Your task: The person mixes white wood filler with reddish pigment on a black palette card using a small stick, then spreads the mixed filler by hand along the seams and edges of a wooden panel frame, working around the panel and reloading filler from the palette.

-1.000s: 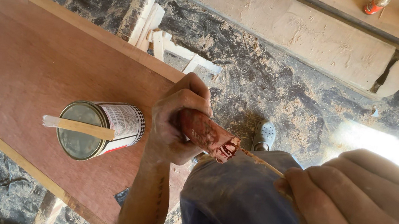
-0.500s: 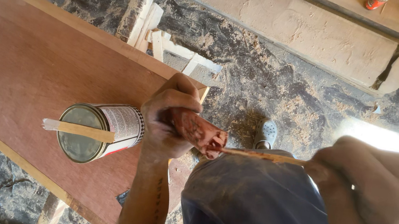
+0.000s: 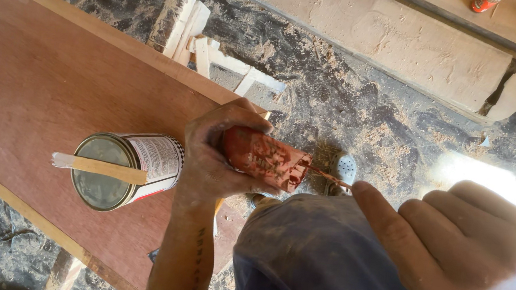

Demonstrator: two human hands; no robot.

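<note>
On the reddish worktop [image 3: 33, 66] I see an open tin [image 3: 123, 170] with a wooden stick [image 3: 100, 168] across its mouth. Just right of it, my left hand [image 3: 213, 152] grips a red, stained roll [image 3: 266, 158]. My right hand [image 3: 452, 250] is clenched, pinching a thin strand [image 3: 328, 175] from the roll's end.

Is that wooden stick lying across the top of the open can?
Yes, the flat wooden stick rests across the rim of the open can, which stands on the reddish board beside the left hand.
</note>
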